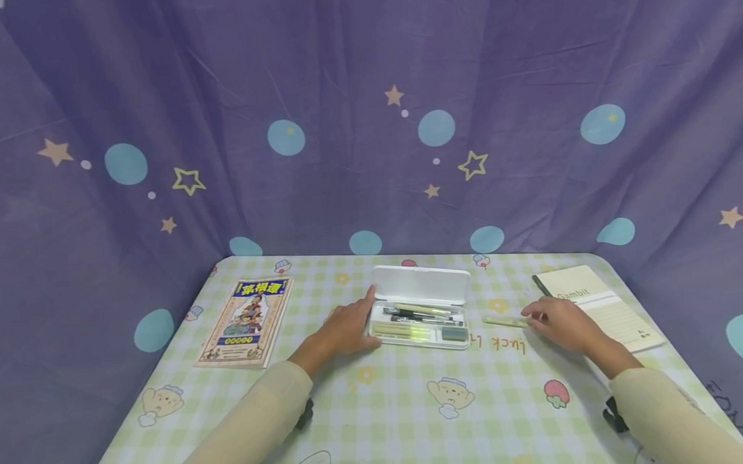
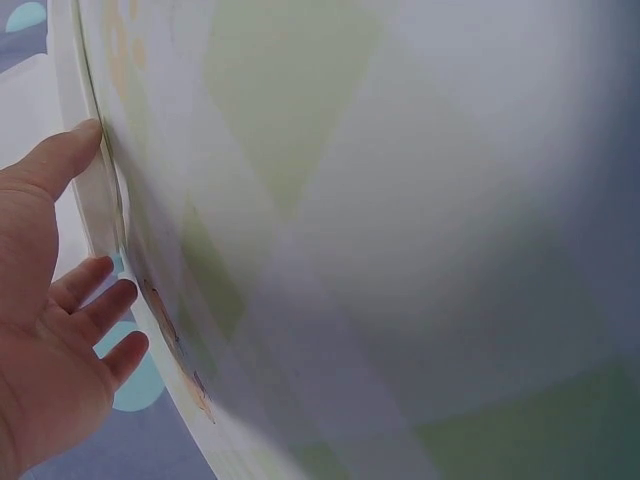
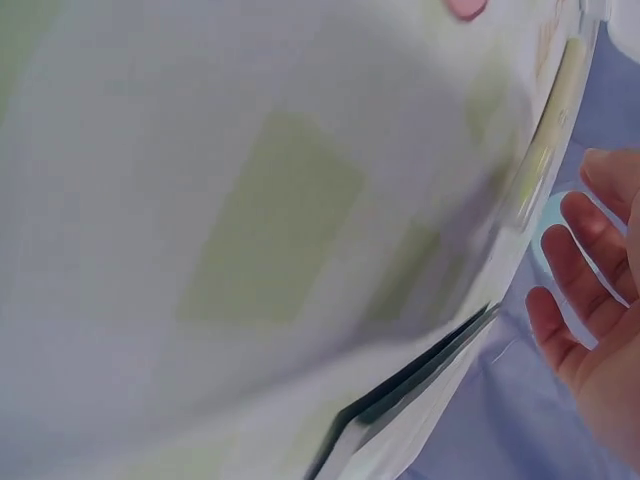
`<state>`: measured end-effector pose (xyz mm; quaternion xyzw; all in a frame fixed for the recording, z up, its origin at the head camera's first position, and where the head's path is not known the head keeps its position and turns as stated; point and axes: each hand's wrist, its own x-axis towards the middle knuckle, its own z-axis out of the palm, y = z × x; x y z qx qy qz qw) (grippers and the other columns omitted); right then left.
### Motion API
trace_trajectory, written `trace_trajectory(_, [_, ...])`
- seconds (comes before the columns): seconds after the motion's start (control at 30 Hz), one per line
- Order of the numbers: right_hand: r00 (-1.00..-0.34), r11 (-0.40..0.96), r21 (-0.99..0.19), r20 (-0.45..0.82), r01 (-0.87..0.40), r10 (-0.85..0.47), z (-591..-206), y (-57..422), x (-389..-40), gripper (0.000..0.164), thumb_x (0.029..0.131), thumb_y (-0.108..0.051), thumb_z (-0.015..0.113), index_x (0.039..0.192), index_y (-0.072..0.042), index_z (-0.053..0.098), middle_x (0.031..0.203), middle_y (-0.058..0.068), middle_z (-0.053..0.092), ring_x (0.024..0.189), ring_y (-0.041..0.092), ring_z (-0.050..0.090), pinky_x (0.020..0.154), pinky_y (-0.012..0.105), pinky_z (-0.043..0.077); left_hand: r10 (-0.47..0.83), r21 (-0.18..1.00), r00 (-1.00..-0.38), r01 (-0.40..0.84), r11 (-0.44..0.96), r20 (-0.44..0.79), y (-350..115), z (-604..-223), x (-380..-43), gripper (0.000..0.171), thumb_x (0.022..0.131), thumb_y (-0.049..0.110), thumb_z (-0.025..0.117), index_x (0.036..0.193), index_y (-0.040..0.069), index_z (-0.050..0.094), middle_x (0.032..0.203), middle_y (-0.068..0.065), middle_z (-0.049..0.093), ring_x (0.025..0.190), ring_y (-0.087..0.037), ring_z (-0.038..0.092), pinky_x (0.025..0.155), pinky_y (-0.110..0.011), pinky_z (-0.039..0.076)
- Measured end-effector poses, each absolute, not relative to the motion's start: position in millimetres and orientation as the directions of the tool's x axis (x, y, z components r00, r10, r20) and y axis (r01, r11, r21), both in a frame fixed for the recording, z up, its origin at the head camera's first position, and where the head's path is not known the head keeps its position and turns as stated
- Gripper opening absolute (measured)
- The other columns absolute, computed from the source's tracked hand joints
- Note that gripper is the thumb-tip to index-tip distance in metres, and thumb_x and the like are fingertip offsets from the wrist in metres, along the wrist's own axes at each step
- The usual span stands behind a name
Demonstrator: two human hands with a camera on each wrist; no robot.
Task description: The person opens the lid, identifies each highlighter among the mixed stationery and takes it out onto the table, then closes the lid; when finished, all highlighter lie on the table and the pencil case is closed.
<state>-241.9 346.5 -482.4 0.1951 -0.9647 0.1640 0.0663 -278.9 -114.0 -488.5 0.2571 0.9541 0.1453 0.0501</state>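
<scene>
– two pale sleeves (image 1: 249, 427) reach in low over a checked counter (image 1: 390, 426), something dark at each wrist.
– and the left hand (image 1: 344, 328), from where you stand?
– it rests at the left end of a white pencil case (image 1: 420, 285), lid raised; its grip is spread wide, a fingertip by the lid and the thumb at the near corner, closed round nothing.
– what's in the case?
– pens (image 1: 425, 319), a yellow highlighter (image 1: 393, 329) along the near side and a blue-grey block (image 1: 454, 334) in the near right corner.
– the right hand (image 1: 562, 324), meanwhile, is at the right end of a loose pale yellow pen (image 1: 504, 321), which lies on the counter between the case and a notebook (image 1: 617, 322).
– its grip is loosely bent, with hold of nothing; whether a fingertip brushes the pen, i can't tell.
– the notebook, lettered "gambit", lies just beside that hand, partly behind it.
– well over to the left, an illustrated book (image 1: 246, 325) lies face up; behind everything hangs a purple curtain (image 1: 353, 69) scattered with stars and blue dots.
</scene>
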Motion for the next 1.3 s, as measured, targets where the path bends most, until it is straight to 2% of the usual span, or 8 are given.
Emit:
trace_trajectory(0.43, [-0.897, 0.853, -0.290, 0.224, -0.434, -0.381, -480.9, 305.8, -252.1, 0.013, 0.091, -0.012, 0.074, 0.103, -0.012, 0.078, 0.086, -0.007, 0.071, 0.078, 0.011, 0.066, 0.071, 0.035, 0.055, 0.504, 0.319, -0.863, 0.471, 0.822, -0.024, -113.4, -486.6, -278.2, 0.118, 0.082, 0.047, 0.082, 0.164, 0.005, 0.008, 0.154, -0.016, 0.050, 0.137, -0.034, 0.055, 0.107, -0.052, 0.045])
trace_trajectory(0.77, [-0.863, 0.817, -0.297, 0.279, -0.494, -0.421, -478.1, 270.9, -259.5, 0.014, 0.089, -0.011, 0.075, 0.103, -0.011, 0.078, 0.085, -0.005, 0.071, 0.077, 0.012, 0.065, 0.070, 0.033, 0.055, 0.502, 0.316, -0.864, 0.472, 0.823, -0.019, -112.6, -486.8, -278.7, 0.119, 0.081, 0.047, 0.083, 0.164, 0.006, 0.008, 0.154, -0.016, 0.051, 0.137, -0.033, 0.055, 0.107, -0.052, 0.045])
trace_trajectory(1.0, [-0.859, 0.800, -0.321, 0.261, -0.507, -0.440, -476.9, 247.6, -263.7, 0.016, 0.090, -0.011, 0.073, 0.105, -0.010, 0.077, 0.087, -0.003, 0.071, 0.079, 0.013, 0.066, 0.073, 0.035, 0.056, 0.499, 0.320, -0.866, 0.467, 0.824, -0.021, -112.8, -487.4, -278.3, 0.119, 0.081, 0.046, 0.083, 0.164, 0.007, 0.008, 0.154, -0.015, 0.051, 0.137, -0.033, 0.056, 0.107, -0.052, 0.045])
trace_trajectory(1.3, [-0.891, 0.813, -0.366, 0.209, -0.453, -0.403, -483.2, 226.8, -270.0, 0.014, 0.092, -0.017, 0.073, 0.104, -0.013, 0.078, 0.086, -0.005, 0.072, 0.077, 0.009, 0.064, 0.072, 0.033, 0.055, 0.499, 0.318, -0.867, 0.470, 0.823, -0.010, -112.7, -486.3, -277.5, 0.119, 0.080, 0.047, 0.083, 0.164, 0.005, 0.010, 0.153, -0.016, 0.052, 0.136, -0.034, 0.056, 0.106, -0.053, 0.046])
